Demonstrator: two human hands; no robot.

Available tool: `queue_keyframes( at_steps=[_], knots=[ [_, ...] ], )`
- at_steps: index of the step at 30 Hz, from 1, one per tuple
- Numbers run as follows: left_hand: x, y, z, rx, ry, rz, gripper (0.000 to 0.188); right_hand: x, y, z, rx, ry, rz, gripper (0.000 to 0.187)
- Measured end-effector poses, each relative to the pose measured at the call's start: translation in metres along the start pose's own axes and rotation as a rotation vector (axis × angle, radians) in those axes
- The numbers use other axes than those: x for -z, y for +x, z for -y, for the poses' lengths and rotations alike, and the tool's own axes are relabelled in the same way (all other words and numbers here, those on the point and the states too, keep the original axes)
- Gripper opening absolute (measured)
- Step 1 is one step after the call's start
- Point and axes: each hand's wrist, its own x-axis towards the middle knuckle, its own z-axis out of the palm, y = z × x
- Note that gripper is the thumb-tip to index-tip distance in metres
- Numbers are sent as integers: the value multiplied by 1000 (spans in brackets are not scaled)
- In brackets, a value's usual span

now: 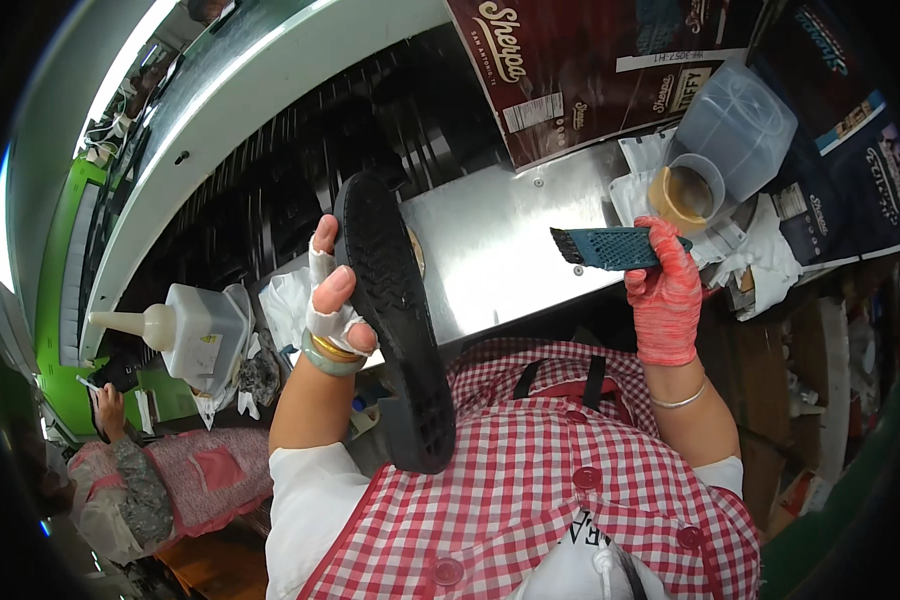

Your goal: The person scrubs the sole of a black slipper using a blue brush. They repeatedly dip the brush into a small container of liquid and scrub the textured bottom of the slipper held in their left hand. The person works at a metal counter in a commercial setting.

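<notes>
In my left hand [332, 295], which wears a pale glove with bare fingertips, is a black shoe sole [390, 290]. It stands lengthwise, its treaded underside facing me and its heel end close to my apron. My right hand [664, 295], in a red knit glove, grips a flat brush [607, 248] with a teal mesh-covered handle. Short dark bristles point left, toward the sole but apart from it. Just beyond my right hand, a clear plastic cup [692, 188] holds some amber liquid.
A metal plate [500, 250] lies before me, beside a dark conveyor [320, 150]. Left stands a white squeeze bottle [205, 335] with a nozzle. A translucent plastic container [745, 125] is behind the cup, near dark red printed packaging [580, 120]. Another person [170, 480] works at far left.
</notes>
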Motion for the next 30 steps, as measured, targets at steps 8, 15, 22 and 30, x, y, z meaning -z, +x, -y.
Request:
queue_keyframes(
  at_steps=[8,15,22,30],
  knots=[
    [2,20,5,-151,2,-7,39,-2,-1,-2,-15,-2,-15,23],
    [7,10,14,54,-12,-161,45,1,0,-1,-30,-46,-57,22],
    [-13,33,-52,399,-555,-271,87,8,12,-3,-13,-47,-80,21],
    [-19,35,-46,523,-1084,-219,86,-9,13,7,49,10,-10,22]
  ],
)
